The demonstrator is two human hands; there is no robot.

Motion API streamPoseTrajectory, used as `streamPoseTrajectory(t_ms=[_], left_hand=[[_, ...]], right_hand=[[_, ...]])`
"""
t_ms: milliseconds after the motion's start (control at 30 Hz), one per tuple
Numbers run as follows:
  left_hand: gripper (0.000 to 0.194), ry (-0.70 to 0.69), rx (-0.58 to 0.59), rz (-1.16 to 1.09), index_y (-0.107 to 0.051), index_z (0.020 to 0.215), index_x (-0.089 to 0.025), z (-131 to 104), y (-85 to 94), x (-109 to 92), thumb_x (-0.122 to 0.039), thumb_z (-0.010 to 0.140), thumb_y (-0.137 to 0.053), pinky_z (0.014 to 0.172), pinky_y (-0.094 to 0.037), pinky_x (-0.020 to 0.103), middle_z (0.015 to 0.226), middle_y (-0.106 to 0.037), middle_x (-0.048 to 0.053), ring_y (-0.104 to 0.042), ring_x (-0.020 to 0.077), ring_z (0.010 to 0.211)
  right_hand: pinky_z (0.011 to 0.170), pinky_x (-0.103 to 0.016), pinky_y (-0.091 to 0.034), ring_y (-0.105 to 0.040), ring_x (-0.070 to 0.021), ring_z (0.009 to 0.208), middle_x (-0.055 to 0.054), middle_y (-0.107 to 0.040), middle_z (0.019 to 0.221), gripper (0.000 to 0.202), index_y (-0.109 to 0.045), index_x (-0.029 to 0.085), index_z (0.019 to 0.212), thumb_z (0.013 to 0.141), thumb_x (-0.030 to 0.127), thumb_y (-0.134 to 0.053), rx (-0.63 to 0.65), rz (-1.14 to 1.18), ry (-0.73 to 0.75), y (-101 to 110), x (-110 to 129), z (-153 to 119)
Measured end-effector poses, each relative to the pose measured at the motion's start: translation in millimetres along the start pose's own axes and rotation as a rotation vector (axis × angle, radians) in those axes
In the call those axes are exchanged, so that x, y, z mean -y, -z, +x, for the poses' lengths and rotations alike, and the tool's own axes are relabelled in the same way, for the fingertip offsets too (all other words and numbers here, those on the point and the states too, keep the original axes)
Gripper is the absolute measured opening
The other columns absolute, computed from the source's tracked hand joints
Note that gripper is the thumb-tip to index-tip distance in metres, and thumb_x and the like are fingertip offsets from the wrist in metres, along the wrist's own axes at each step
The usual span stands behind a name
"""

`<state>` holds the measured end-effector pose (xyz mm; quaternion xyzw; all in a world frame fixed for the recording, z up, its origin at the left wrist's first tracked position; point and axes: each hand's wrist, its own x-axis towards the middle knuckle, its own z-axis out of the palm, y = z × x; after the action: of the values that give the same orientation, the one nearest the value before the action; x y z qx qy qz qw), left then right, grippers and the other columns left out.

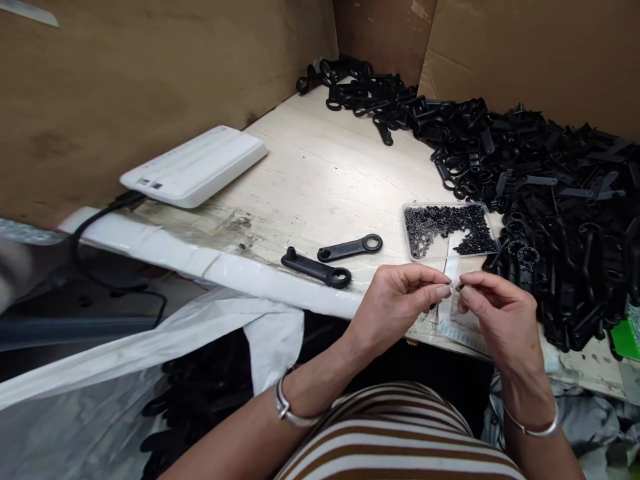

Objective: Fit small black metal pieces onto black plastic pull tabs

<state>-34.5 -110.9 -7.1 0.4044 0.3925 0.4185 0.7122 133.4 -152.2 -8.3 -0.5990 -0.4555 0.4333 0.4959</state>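
Observation:
My left hand [407, 293] is closed in a pinch near the table's front edge, and what its fingertips hold is too small to name. Facing it, my right hand [497, 303] pinches a tiny black piece [461, 286] between thumb and forefinger. The fingertips of both hands are close together but apart. Just beyond them lies a clear plastic box [411, 252] with small black parts [473, 227] on one side and tiny metallic bits [425, 233] on the other. To the left of my hands, two black plastic ring-ended arms [317, 268] [351, 248] rest on the table.
A large heap of black plastic parts [545, 167] covers the table's right and back. At the left stands a white flat device [197, 163] with a black cable [83, 233]. Cardboard walls [150, 80] enclose the table [320, 173]. White cloth [200, 327] hangs at the front left.

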Motion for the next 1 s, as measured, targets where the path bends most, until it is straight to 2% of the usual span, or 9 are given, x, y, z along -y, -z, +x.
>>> streamPoseTrajectory(t_ms=[133,367,600,800,900,1000], left_hand=[[0.004,-0.005,-0.006,0.01,-0.076,0.071,-0.015,0,-0.4,-1,-0.013,0.068,-0.075,0.053,-0.045,0.017,0.06,-0.068,-0.001,-0.052,0.0066,0.054],[0.003,-0.014,0.027,0.019,-0.076,0.071,-0.014,-1,1.5,3,-0.013,0.068,-0.074,0.053,-0.047,0.017,0.061,-0.069,0.0,-0.054,0.007,0.053],[0.003,-0.062,0.026,0.028,-0.076,0.071,-0.015,-2,1.2,6,-0.014,0.068,-0.074,0.051,-0.047,0.017,0.058,-0.068,-0.001,-0.053,0.0068,0.05],[0.005,-0.139,-0.013,0.122,-0.077,0.074,-0.015,-4,0.1,9,-0.017,0.071,-0.074,0.053,-0.048,0.019,0.063,-0.071,0.001,-0.057,0.0097,0.054],[0.005,-0.186,-0.03,0.169,-0.078,0.074,-0.015,-6,-1.2,13,-0.018,0.074,-0.073,0.055,-0.049,0.019,0.065,-0.073,0.002,-0.06,0.0106,0.057],[0.007,-0.237,-0.051,0.207,-0.078,0.075,-0.016,-9,-2.1,17,-0.017,0.076,-0.071,0.059,-0.051,0.02,0.068,-0.074,0.002,-0.064,0.012,0.06]], right_hand=[[0.057,-0.024,-0.055,-0.064,-0.0126,0.063,0.0,-0.072,0.076,0.009,-0.076,0.024,0.082,0.073,0.025,-0.078,-0.048,-0.118,0.145,-5,0,-3],[0.061,-0.023,-0.056,-0.066,-0.0133,0.069,0.0,-0.072,0.08,0.004,-0.073,0.024,0.08,0.079,0.02,-0.073,0.0,-0.284,0.331,-7,6,-5],[0.065,-0.026,-0.059,-0.068,-0.0143,0.07,-0.002,-0.073,0.084,0.002,-0.073,0.022,0.082,0.081,0.023,-0.072,-0.014,-0.385,0.362,-7,3,-5],[0.049,-0.019,-0.053,-0.063,-0.0102,0.049,0.004,-0.068,0.06,0.002,-0.072,0.02,0.08,0.08,0.022,-0.072,-0.08,-0.402,0.298,-12,8,-8],[0.05,-0.019,-0.053,-0.062,-0.0096,0.049,0.004,-0.068,0.06,0.005,-0.073,0.02,0.08,0.083,0.02,-0.069,-0.068,-0.511,0.375,-13,12,-11],[0.059,-0.023,-0.058,-0.067,-0.0121,0.058,0.0,-0.074,0.074,0.006,-0.072,0.02,0.082,0.084,0.019,-0.067,-0.091,-0.591,0.494,-13,13,-15]])
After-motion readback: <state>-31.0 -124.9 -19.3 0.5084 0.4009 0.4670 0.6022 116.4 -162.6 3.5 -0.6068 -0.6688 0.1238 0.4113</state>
